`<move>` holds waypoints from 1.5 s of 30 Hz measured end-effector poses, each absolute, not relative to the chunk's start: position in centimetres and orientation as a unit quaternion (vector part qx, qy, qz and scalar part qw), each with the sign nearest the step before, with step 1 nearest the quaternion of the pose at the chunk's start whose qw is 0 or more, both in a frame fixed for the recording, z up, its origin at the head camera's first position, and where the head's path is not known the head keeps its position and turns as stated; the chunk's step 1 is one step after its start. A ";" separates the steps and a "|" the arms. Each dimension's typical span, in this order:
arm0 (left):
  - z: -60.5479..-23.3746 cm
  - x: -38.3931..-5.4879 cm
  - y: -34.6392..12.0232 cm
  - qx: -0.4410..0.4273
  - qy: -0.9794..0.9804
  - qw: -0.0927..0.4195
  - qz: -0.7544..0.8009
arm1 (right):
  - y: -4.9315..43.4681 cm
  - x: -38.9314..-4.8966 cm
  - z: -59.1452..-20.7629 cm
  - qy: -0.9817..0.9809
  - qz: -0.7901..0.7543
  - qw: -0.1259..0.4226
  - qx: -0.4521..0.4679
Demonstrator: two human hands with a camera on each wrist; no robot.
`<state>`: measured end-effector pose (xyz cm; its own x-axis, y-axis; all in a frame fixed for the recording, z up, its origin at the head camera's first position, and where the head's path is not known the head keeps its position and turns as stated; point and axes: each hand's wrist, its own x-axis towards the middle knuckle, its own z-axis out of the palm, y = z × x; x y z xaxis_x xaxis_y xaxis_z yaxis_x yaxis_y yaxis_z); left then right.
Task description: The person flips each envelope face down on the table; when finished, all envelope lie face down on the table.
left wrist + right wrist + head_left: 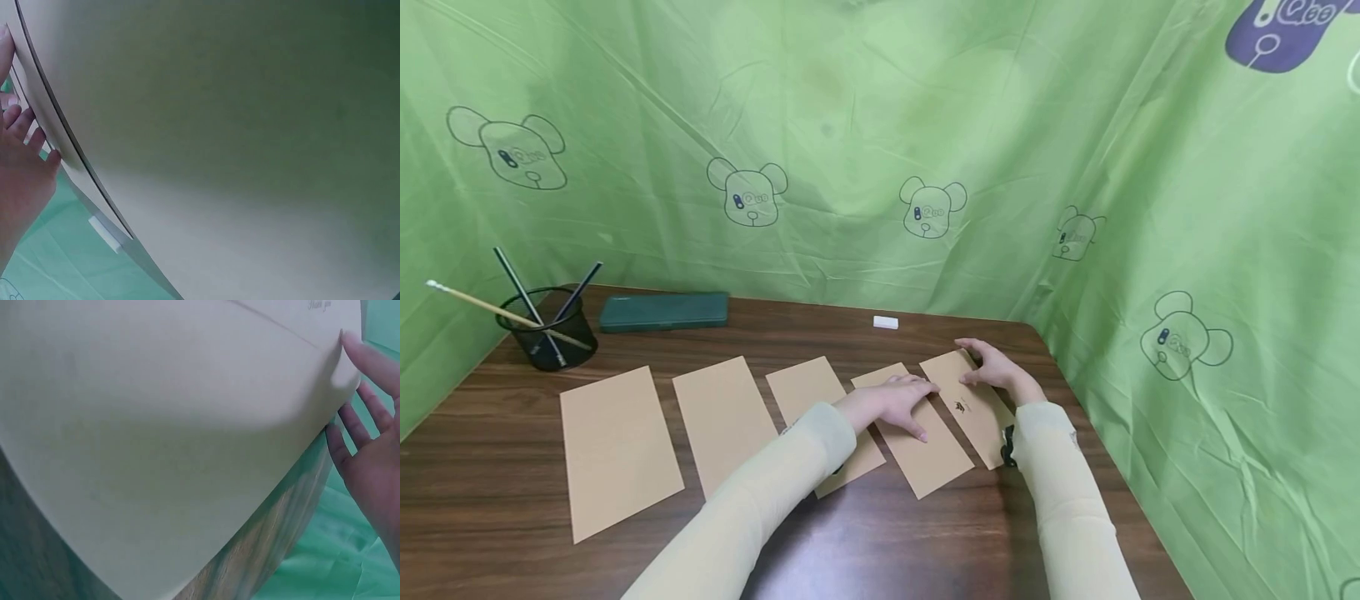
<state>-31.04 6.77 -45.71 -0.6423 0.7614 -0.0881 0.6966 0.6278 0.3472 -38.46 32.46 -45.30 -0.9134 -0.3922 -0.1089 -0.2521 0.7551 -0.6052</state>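
Note:
Several brown kraft-paper rectangles lie side by side in a slanting row on the dark wooden table (887, 550). The rightmost kraft rectangle (955, 383) bears a small dark print. My right hand (1000, 371) is at its far right edge, thumb over the face and other fingers spread along the border; the right wrist view shows thumb and fingertips right at an edge. My left hand (898, 402) rests over the neighbouring kraft rectangle (917, 467), fingers fairly straight, fingertips close to the rightmost one, thumb pointing back toward me.
At the back left, a black mesh pen cup (553, 333) holds pencils and pens. Beside it lies a dark green flat case (664, 312). A white eraser (886, 322) sits near the back edge. Green printed cloth (850, 108) hangs round the table.

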 end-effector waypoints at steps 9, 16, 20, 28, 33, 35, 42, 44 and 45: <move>-46.0 -31.1 6.8 0.404 0.896 0.111 0.151 | 33.0 -38.1 -45.4 0.910 -0.376 0.122 -0.124; -45.6 -31.3 6.7 0.400 0.890 0.115 0.186 | 33.1 -37.1 -44.7 0.890 -0.428 0.131 -0.084; -45.1 -31.9 6.3 0.369 0.897 0.115 0.215 | 33.1 -36.5 -43.7 0.874 -0.454 0.156 -0.077; -44.8 -32.7 5.7 0.350 0.894 0.126 0.250 | 33.3 -35.4 -42.2 0.842 -0.498 0.188 -0.089; -44.9 -32.9 5.8 0.361 0.889 0.096 0.265 | 33.2 -35.1 -41.5 0.828 -0.515 0.192 -0.111; -44.9 -33.0 5.9 0.366 0.886 0.076 0.273 | 33.2 -35.1 -41.2 0.825 -0.518 0.191 -0.121; -44.6 -33.3 6.1 0.365 0.882 0.015 0.298 | 33.1 -34.9 -40.5 0.854 -0.462 0.155 -0.180; -44.5 -33.4 6.0 0.359 0.882 0.007 0.305 | 32.9 -34.8 -40.2 0.865 -0.442 0.145 -0.187; -44.4 -33.4 6.0 0.356 0.882 0.004 0.310 | 32.8 -34.7 -40.1 0.868 -0.438 0.142 -0.185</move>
